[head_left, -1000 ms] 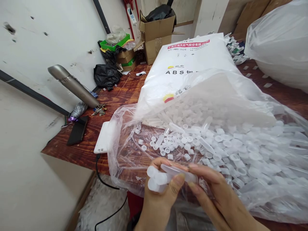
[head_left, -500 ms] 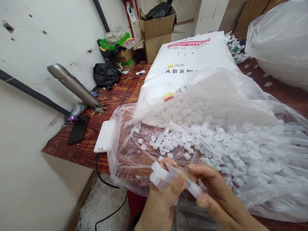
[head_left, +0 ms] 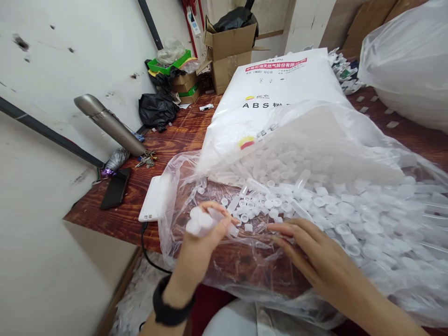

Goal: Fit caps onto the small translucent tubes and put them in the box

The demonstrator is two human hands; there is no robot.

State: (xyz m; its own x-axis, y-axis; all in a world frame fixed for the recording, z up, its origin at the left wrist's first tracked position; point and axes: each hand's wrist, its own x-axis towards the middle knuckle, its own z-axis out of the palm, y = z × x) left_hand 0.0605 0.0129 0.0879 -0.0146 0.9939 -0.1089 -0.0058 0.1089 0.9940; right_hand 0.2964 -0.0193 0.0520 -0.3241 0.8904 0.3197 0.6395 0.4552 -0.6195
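Observation:
My left hand (head_left: 200, 249) is closed round several translucent plastic tubes (head_left: 201, 221) with white caps, over the near left part of the clear plastic sheet. One tube sticks out toward the right between the fingers. My right hand (head_left: 308, 247) is held low over the sheet, fingers stretched out and thumb apart, with nothing visible in it. Just beyond its fingertips lies a scatter of small white caps (head_left: 248, 205) with a few loose tubes (head_left: 301, 179) among them. A larger heap of caps (head_left: 371, 228) spreads to the right of this hand.
A white printed sack (head_left: 276, 88) lies behind the caps. Along the left stand a white power bank (head_left: 151, 200) with a cable, a black phone (head_left: 115, 188), keys (head_left: 147, 159) and a leaning metal flask (head_left: 108, 123). A cardboard box (head_left: 229, 51) and a bulging plastic bag (head_left: 406, 70) are farther back.
My left hand has moved left and away from me with the tubes. My right hand has come off the tube it was touching and lies apart, fingers extended.

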